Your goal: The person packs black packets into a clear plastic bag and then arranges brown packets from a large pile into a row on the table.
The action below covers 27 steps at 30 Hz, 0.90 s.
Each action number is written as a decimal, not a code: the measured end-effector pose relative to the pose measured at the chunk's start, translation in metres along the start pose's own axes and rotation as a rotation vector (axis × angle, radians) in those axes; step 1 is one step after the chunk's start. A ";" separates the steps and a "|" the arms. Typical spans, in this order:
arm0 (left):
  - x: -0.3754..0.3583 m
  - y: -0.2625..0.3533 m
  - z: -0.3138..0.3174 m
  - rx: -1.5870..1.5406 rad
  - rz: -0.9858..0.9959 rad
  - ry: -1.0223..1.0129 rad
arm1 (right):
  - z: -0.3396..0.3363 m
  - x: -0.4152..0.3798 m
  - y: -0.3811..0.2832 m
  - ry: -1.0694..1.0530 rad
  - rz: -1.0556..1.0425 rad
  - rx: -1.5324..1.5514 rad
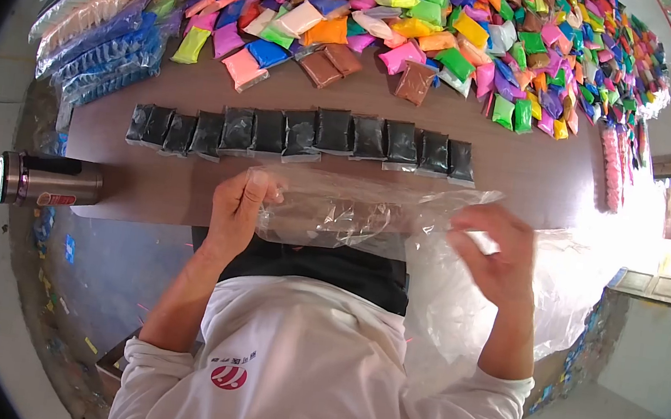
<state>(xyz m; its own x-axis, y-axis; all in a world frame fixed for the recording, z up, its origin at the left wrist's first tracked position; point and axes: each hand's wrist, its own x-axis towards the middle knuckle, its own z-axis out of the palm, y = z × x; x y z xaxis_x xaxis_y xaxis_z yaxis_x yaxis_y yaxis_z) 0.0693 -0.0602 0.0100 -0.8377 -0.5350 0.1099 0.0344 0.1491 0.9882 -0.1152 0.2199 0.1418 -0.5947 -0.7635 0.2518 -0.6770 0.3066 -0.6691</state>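
A long clear plastic bag [342,220] stretches across the table's near edge in front of me. My left hand [240,205] is closed on the bag's left end, the thumb pressed against the fingers. At the right end is my right hand [500,248], its thumb and curved fingers apart and their tips beside the crinkled film. Beyond the bag, several small black packets [334,132] lie side by side in a slightly bowed row. The bag looks see-through, with no packet visible in it.
A heap of bright coloured packets [408,26] covers the far side of the table [171,181]. Filled clear bags [102,30] are stacked at the far left. A metal flask [50,181] lies at the left edge. More clear plastic [508,306] hangs at right.
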 end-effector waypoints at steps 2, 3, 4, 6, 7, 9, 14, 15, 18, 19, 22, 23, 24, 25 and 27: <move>-0.001 -0.002 0.001 -0.018 -0.007 -0.003 | 0.010 0.004 0.006 -0.175 0.017 -0.136; -0.001 -0.003 0.000 -0.029 -0.017 -0.004 | 0.017 0.005 0.011 -0.265 0.022 -0.204; -0.001 -0.004 -0.002 -0.040 -0.027 -0.002 | 0.025 0.004 0.016 -0.242 0.003 -0.258; -0.003 -0.008 -0.004 -0.043 -0.039 0.001 | 0.040 0.004 0.023 -0.197 -0.041 -0.362; -0.005 -0.010 -0.006 -0.042 -0.046 0.001 | 0.043 0.005 0.022 -0.232 -0.007 -0.350; -0.006 -0.011 -0.004 -0.074 -0.027 0.013 | 0.049 0.006 0.019 -0.297 0.063 -0.329; -0.008 -0.006 -0.003 -0.084 -0.045 0.031 | 0.063 0.010 0.025 -0.454 0.071 -0.396; -0.007 -0.007 -0.004 -0.074 -0.044 0.030 | 0.065 0.011 0.025 -0.489 0.082 -0.406; -0.004 -0.010 -0.007 -0.070 -0.019 0.051 | 0.074 0.012 0.018 -0.422 0.090 -0.332; -0.003 -0.011 -0.007 -0.074 -0.010 0.061 | 0.079 0.013 0.015 -0.341 0.065 -0.319; -0.002 -0.012 -0.007 -0.104 -0.052 0.078 | 0.089 0.016 0.015 -0.170 0.010 -0.313; -0.002 -0.012 -0.007 -0.110 -0.059 0.074 | 0.093 0.016 0.018 -0.165 0.005 -0.332; -0.001 -0.013 -0.007 -0.117 -0.064 0.069 | 0.095 0.016 0.021 -0.159 0.000 -0.351; 0.000 -0.013 -0.007 -0.124 -0.069 0.063 | 0.098 0.015 0.025 -0.185 -0.007 -0.367; 0.001 -0.014 -0.008 -0.135 -0.068 0.057 | 0.099 0.013 0.034 -0.238 -0.024 -0.400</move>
<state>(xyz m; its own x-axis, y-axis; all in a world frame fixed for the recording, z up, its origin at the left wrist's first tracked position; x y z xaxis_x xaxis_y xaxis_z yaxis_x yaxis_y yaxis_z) 0.0726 -0.0691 -0.0033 -0.8083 -0.5871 0.0442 0.0550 -0.0005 0.9985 -0.1028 0.1637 0.0534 -0.4923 -0.8680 0.0653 -0.8313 0.4466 -0.3309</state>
